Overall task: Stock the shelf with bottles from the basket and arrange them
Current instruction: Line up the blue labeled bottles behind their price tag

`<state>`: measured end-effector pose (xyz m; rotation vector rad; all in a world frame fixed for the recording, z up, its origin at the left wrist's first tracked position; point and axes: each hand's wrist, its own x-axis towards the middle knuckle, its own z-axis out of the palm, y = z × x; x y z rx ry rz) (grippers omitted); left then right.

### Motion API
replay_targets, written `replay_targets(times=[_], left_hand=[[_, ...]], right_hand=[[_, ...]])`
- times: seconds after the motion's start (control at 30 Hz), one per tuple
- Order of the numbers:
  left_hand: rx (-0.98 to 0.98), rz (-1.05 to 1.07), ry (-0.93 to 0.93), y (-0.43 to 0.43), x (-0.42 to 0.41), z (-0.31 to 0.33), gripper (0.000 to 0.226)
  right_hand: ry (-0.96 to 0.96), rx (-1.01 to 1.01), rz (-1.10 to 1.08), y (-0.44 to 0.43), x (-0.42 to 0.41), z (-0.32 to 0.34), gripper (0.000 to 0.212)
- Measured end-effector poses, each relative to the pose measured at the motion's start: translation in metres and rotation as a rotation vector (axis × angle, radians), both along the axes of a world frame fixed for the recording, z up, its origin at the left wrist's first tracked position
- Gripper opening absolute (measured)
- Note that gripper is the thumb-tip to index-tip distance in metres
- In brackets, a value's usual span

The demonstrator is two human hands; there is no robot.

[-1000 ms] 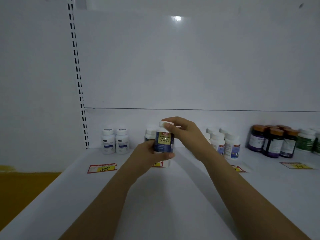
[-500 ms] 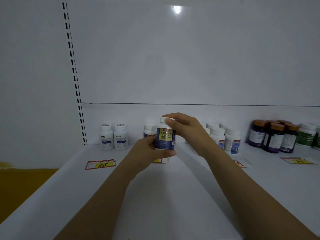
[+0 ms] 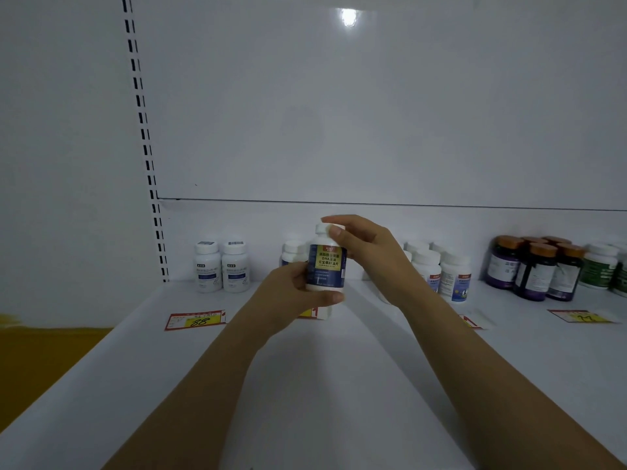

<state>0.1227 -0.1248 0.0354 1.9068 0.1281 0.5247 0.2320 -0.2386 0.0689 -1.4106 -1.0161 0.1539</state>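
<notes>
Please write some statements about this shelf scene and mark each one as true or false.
1. The left hand and the right hand both hold the blue-label bottle. True.
2. The right hand grips the bottle's bottom. False: it grips the cap; the left hand holds the lower part.
3. Two white bottles stand side by side at the left of the shelf. True.
4. The dark bottles at the right have white caps. False: the dark bottles have orange-brown caps.
</notes>
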Motion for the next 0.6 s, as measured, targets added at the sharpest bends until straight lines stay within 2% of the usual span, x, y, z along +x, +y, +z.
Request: replay_targets(times=[0.17,0.27,0.4,0.5,0.6], left_hand=[[0.156,0.226,-0.088,0.0023,0.0066,-0.0090,0.047],[0.103,0.197,-0.084,0.0001,0.0079,-0.0087,0.049],[0.034,0.093,-0.008,-0.0030,0.0074,-0.0048,0.034],[0.024,0.136,-0.035,-0.0041,0.0082,-0.0062,0.032],[0.079,0.239,-0.057,-0.0040,0.0100,-0.0091,0.044]], right_hand=[[0.044,-0.106,-0.105,0.0088,0.0019,-0.0007,0.041],[0.112,-0.044,-0.112,0.0068,0.0035,0.0002,0.035],[0.157,-0.005,0.000,0.0010,0.0056,0.0017,0.030],[0.155,-0.044,0.075,0.0028,0.0018,0.0017,0.033],[0.073,-0.096,-0.006,0.0076,-0.0031,0.0019,0.038]])
